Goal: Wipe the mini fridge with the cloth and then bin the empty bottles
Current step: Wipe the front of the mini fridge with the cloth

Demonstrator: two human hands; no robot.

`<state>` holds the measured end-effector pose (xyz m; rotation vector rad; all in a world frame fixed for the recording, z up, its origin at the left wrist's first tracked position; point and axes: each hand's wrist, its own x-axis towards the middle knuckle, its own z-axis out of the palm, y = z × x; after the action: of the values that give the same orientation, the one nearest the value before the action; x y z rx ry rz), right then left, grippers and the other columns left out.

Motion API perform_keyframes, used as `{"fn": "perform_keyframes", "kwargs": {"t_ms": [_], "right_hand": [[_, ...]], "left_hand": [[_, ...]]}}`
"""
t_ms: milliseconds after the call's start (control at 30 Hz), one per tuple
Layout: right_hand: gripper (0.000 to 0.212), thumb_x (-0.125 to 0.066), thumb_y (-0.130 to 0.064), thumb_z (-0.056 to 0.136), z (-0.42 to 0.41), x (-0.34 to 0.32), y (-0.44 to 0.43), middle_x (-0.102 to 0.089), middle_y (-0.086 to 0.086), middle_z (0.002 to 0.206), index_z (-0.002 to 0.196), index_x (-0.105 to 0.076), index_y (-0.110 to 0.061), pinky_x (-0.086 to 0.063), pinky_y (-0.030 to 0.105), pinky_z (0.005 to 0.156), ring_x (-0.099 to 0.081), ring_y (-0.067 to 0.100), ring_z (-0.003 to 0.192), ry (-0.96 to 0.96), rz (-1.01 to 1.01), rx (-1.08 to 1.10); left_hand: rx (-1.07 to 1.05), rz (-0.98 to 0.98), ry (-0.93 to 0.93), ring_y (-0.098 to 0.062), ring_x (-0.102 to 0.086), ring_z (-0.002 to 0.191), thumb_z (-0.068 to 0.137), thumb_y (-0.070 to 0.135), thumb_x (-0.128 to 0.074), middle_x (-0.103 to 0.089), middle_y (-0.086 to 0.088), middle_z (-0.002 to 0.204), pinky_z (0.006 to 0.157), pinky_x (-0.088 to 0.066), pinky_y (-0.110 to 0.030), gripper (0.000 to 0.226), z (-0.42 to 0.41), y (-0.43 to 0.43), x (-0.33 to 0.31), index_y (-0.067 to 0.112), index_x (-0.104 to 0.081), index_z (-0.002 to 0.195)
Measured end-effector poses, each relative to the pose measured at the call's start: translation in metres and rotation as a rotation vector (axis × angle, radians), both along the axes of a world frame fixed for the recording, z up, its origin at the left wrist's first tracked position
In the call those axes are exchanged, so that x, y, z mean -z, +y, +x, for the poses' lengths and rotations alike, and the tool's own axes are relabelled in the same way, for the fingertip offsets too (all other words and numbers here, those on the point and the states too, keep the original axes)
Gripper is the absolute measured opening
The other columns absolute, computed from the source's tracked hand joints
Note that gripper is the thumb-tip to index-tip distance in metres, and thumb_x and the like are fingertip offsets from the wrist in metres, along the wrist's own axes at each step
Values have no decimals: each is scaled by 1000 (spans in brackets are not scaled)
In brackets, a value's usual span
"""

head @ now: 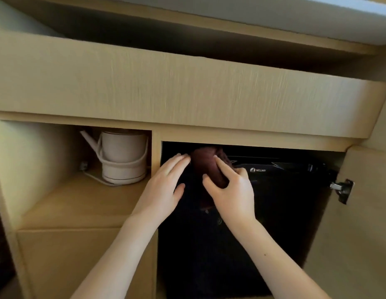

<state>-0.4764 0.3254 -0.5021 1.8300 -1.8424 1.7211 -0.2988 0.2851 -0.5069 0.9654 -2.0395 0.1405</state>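
Observation:
A black mini fridge sits inside a wooden cabinet recess at the lower right, with a small white brand label near its top edge. My right hand grips a bunched dark reddish-brown cloth against the fridge's upper left front. My left hand is beside it on the left, fingers spread and flat, its fingertips touching the cloth's edge. No bottles show in this view.
A white electric kettle stands on its base in the open niche left of the fridge. The cabinet door hangs open at the right on a metal hinge. A wide wooden drawer front juts out above.

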Motion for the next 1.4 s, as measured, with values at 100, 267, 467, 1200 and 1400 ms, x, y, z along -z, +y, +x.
{"fn": "perform_keyframes", "kwargs": {"t_ms": [100, 267, 467, 1200, 1400], "right_hand": [[59, -67, -54, 80, -9, 0, -1, -48, -11, 103, 137, -54, -44, -47, 20, 81, -56, 4, 91, -42, -24, 84], [59, -69, -50, 83, 19, 4, -5, -49, -6, 106, 139, -54, -40, -49, 22, 84, -58, 7, 92, -116, -67, 73], [58, -67, -53, 81, -14, -10, 3, -50, -3, 101, 137, -56, -43, -41, 24, 80, -51, 2, 80, -43, -42, 177], [57, -72, -47, 82, -32, 17, -7, -45, -5, 111, 136, -55, -45, -38, 9, 84, -51, -8, 97, -123, -179, 101], [63, -74, -38, 83, -21, 36, -5, -43, -3, 109, 142, -52, -38, -38, 4, 84, -49, 1, 90, 114, -233, 22]], "left_hand": [[73, 5, -7, 17, -4, 143, 88, -6, -64, -24, 24, 153, 111, -5, 0, 78, 8, -4, 5, 24, -33, 154], [64, -56, -12, -4, -17, 149, 84, -6, -70, -29, 7, 160, 117, -8, -8, 80, 7, -7, 14, 15, -34, 153], [-10, -107, -15, -2, -12, 149, 85, 8, -74, -22, 8, 163, 112, -6, -7, 85, 2, -8, 19, 18, -27, 155], [97, 184, 593, 15, -22, 140, 87, 19, -75, -19, 48, 142, 118, -33, -31, 92, -31, -11, 56, 48, -14, 150], [127, 185, 595, 3, -28, 144, 87, 19, -75, -19, 43, 145, 117, -36, -37, 92, -30, -12, 57, 43, -15, 153]]}}
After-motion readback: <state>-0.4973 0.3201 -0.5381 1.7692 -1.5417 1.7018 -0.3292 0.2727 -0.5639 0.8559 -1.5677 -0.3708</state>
